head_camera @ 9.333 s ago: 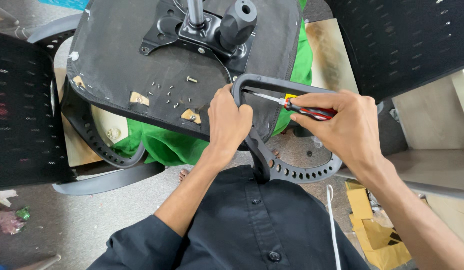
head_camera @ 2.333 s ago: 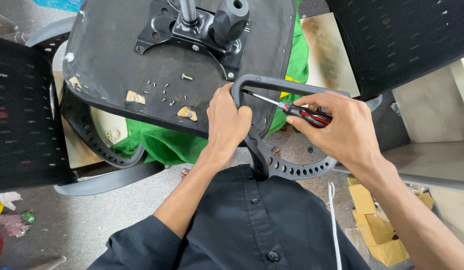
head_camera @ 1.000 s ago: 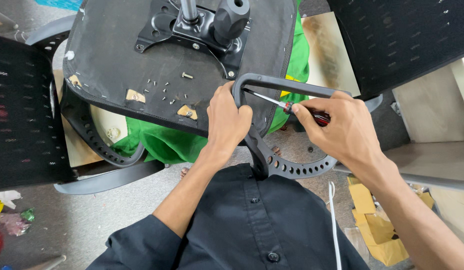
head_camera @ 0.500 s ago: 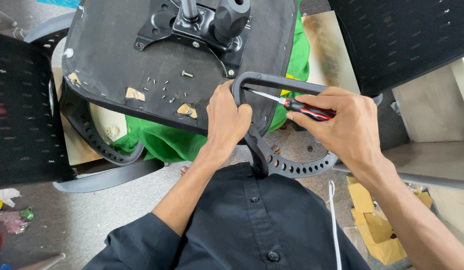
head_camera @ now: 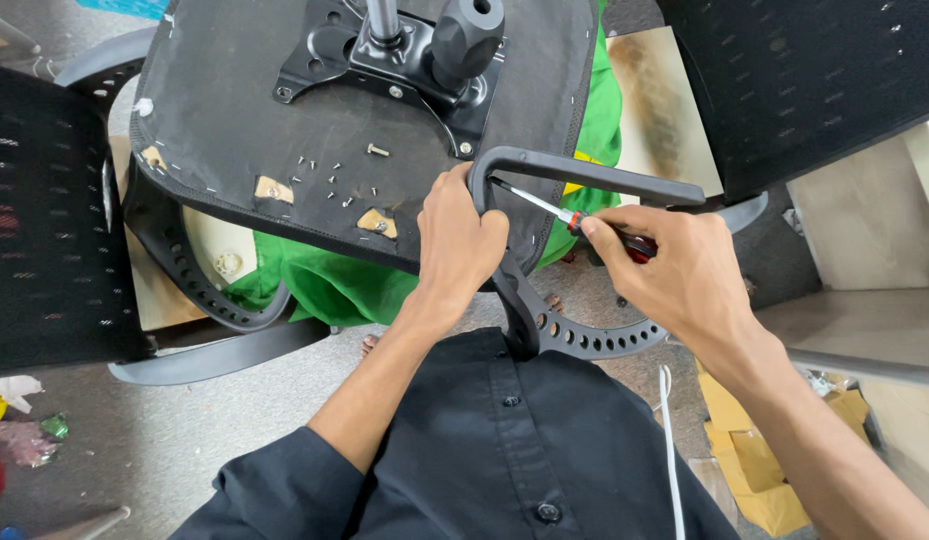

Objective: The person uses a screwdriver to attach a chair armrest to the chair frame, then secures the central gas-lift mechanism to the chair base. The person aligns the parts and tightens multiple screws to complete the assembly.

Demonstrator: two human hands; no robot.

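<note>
An office chair seat (head_camera: pixel 235 120) lies upside down before me, its black underside up, with a metal mechanism plate (head_camera: pixel 385 60) and a round black knob (head_camera: pixel 468 30) at the top. My left hand (head_camera: pixel 460 235) grips the black plastic armrest (head_camera: pixel 585 172) at its bend against the seat edge. My right hand (head_camera: pixel 675 280) holds a red-and-black handled screwdriver (head_camera: pixel 575 218), its tip pointing into the armrest's inner corner next to my left fingers. Several loose screws (head_camera: pixel 330 180) lie on the seat's underside.
A green cloth (head_camera: pixel 325 285) hangs under the seat. Black mesh chair backs stand at left (head_camera: pixel 45 210) and upper right (head_camera: pixel 805 80). A perforated curved arm bracket (head_camera: pixel 600 340) reaches toward my lap. Cardboard pieces (head_camera: pixel 745 450) lie at lower right, scraps at lower left.
The screwdriver has stayed at the armrest's corner. My right hand's grip on its handle shifts slightly from frame to frame. The left hand has not moved.
</note>
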